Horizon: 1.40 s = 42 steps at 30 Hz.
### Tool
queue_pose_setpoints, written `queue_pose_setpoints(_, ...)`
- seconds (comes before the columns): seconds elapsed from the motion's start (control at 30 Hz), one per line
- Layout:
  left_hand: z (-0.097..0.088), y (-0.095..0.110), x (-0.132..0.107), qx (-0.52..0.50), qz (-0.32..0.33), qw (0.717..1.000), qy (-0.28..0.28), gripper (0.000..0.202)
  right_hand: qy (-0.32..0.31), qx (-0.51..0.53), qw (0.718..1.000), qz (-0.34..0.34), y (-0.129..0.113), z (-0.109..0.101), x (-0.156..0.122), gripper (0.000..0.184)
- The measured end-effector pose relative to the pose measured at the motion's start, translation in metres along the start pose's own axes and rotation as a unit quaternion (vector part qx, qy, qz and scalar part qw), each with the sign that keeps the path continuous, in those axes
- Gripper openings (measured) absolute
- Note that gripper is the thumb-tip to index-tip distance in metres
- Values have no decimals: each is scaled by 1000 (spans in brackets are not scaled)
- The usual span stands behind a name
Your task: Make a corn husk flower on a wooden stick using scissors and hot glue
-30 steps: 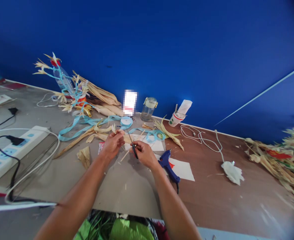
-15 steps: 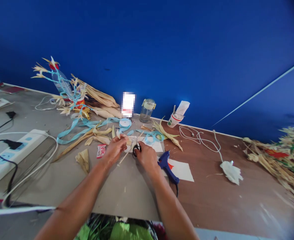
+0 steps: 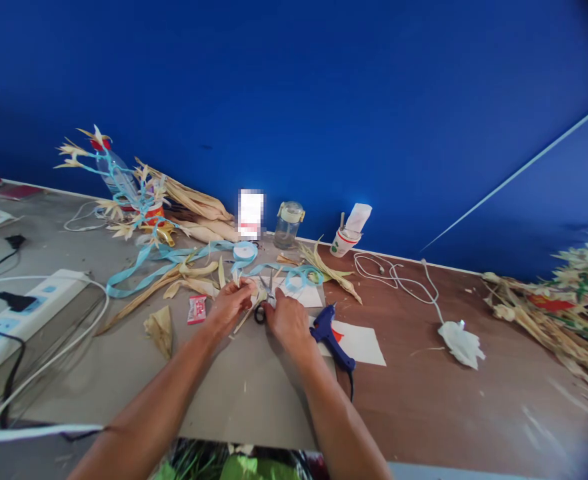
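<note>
Grey-and-brown tabletop [image 3: 424, 417] with power strip [image 3: 57, 288], blue ribbon [image 3: 124, 283], dried husks [image 3: 161, 331], red packet [image 3: 197, 310], clear jar [image 3: 287, 232] and white cup [image 3: 343, 245]

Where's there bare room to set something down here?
Widest is the brown tabletop, right of the blue glue gun and nearer the front than the white bundle. A smaller grey patch lies between the forearms. It's crowded around the left hand and right hand: scissors, ribbon roll, dried husks and paper.
</note>
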<state>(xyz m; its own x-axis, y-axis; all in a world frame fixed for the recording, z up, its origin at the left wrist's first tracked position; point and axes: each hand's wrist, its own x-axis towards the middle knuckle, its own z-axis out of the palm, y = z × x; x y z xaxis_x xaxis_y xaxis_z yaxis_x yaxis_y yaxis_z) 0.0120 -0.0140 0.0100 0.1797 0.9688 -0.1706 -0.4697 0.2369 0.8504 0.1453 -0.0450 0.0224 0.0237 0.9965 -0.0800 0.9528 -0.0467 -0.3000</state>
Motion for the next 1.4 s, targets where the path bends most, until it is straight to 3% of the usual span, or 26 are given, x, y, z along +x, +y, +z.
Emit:
queue_pose_setpoints(0.17, 1, 0, 0, 9, 4, 1000, 15, 29, 16, 18, 1000, 3, -1, -1, -4, 34)
queue_pose_setpoints(0.3, 1, -1, 1, 0, 8, 1000, 18, 26, 101, 131, 986, -31, 1, 1, 1, 30)
queue_pose_setpoints(0.4, -1, -2, 1, -20, -3, 1000, 13, 24, 137, 320, 936, -57, 1, 10, 9, 28)
queue_pose_setpoints(0.5, -1, -3, 1, -48, -11, 999, 16, 22, 71, 503, 861, -34, -2, 21, 16, 29)
queue_pose_setpoints(0.6, 1, -4, 0, -56, -14, 998, 5, 22, 53, 589, 806, -22, -6, 28, 18, 30)
queue_pose_setpoints(0.73, 4, -7, 0, -50, -19, 999, -6, 23, 84, 628, 773, 7, -8, 27, 16, 20)
queue_pose_setpoints(0.87, 5, -10, 0, -39, -15, 999, 2, 26, 76, 659, 748, 38, -6, 22, 17, 14)
queue_pose_setpoints(1.1, 2, -7, 3, -14, 16, 1000, 20, 26, 67, 621, 780, 22, 1, 13, 18, 14)
queue_pose_setpoints(1.2, -1, -9, 4, 10, 32, 999, 20, 25, 57, 625, 778, 23, 2, 12, 18, 14)
queue_pose_setpoints(1.27, -2, -10, 5, 22, 38, 999, 23, 25, 52, 650, 757, 31, 3, 10, 18, 15)
queue_pose_setpoints(1.4, -2, -10, 5, 18, 37, 998, 42, 27, 56, 726, 684, 42, 6, 3, 20, 18)
